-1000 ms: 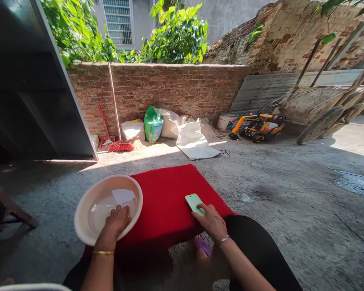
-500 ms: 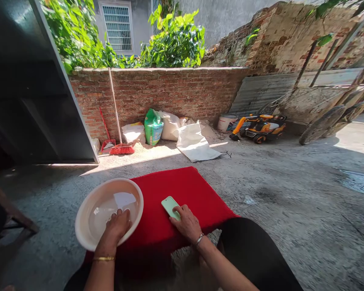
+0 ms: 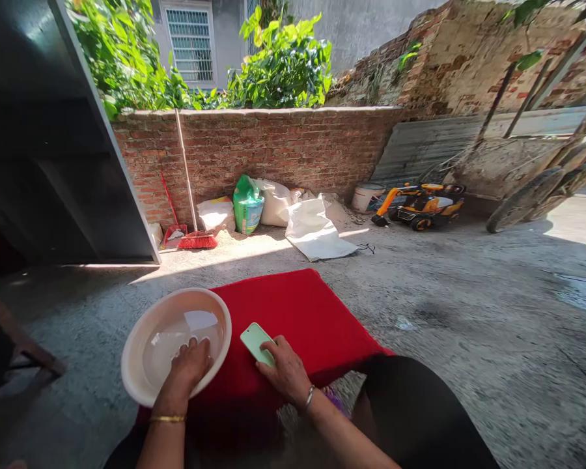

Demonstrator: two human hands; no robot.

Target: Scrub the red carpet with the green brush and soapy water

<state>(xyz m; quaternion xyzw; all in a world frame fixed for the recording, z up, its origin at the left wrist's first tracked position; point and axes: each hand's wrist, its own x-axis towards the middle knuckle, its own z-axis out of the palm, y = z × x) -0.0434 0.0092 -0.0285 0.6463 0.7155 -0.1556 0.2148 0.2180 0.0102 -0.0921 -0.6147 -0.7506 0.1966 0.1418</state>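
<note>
A pale green phone case point(image 3: 254, 341) is in my right hand point(image 3: 286, 370), whose thumb and fingers are closed on its near end. It is just above or on the red cloth point(image 3: 283, 299) covering a low table; I cannot tell whether it touches. To the left, a wide, pale plastic basin point(image 3: 133, 352) holds clear water point(image 3: 163, 348). My left hand point(image 3: 191, 366) reaches over the basin's near rim into it, fingers curled downward. The fingertips are partly hidden in the water, and anything they hold cannot be made out.
Dark-clothed knees point(image 3: 420, 404) flank the table. A wooden leg point(image 3: 19, 326) stands at left. Farther off are a dark metal door point(image 3: 53, 163), a red broom point(image 3: 198, 240), sacks point(image 3: 248, 205), a bucket point(image 3: 366, 197), a toy excavator point(image 3: 427, 205) and a cart wheel point(image 3: 525, 198).
My right hand has moved left with the phone case, closer to the basin. My left hand stays in the basin almost unmoved. The view has shifted slightly.
</note>
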